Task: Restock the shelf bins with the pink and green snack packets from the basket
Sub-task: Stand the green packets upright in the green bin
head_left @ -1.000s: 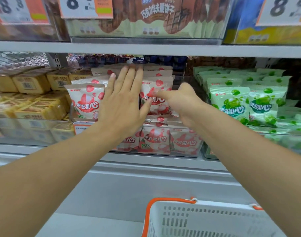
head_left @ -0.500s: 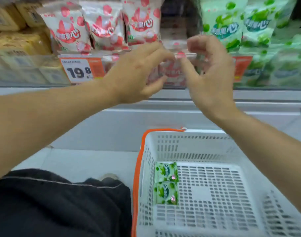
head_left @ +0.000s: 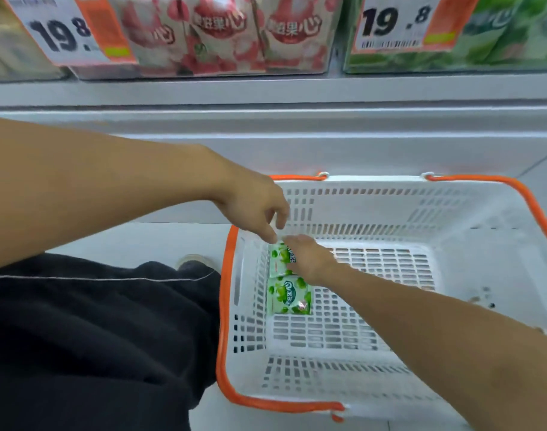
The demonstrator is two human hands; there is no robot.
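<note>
Green snack packets are what you have left in the basket [head_left: 390, 209]: two of them, lying flat on its slotted floor against the left wall, one behind the other. The far packet [head_left: 280, 259] is partly covered by your right hand [head_left: 309, 259], which rests on top of it with the fingers bent down over it; whether they have closed around it, you cannot tell from this view. The near packet [head_left: 288, 295] lies just in front, touching or almost touching the far one, face up and untouched.

Your left hand [head_left: 259, 209] hangs just above the far left corner of the basket, fingers pointing down and loosely curled, the fingertips close to the far packet's upper edge and close to your right hand. It holds nothing that shows.

The basket is white with an orange rim and handles [head_left: 225, 306], and it sits on the pale floor in front of the shelf unit. To its left is your dark trouser leg [head_left: 95, 337], with a shoe tip [head_left: 196, 262] showing beyond it.

Above, on the shelf [head_left: 266, 91], a clear bin holds pink packets [head_left: 222, 32] standing upright, with a price tag [head_left: 66, 29] at its left. To the right a second bin holds green packets [head_left: 499, 35], with its own price tag [head_left: 396, 23] in front.
</note>
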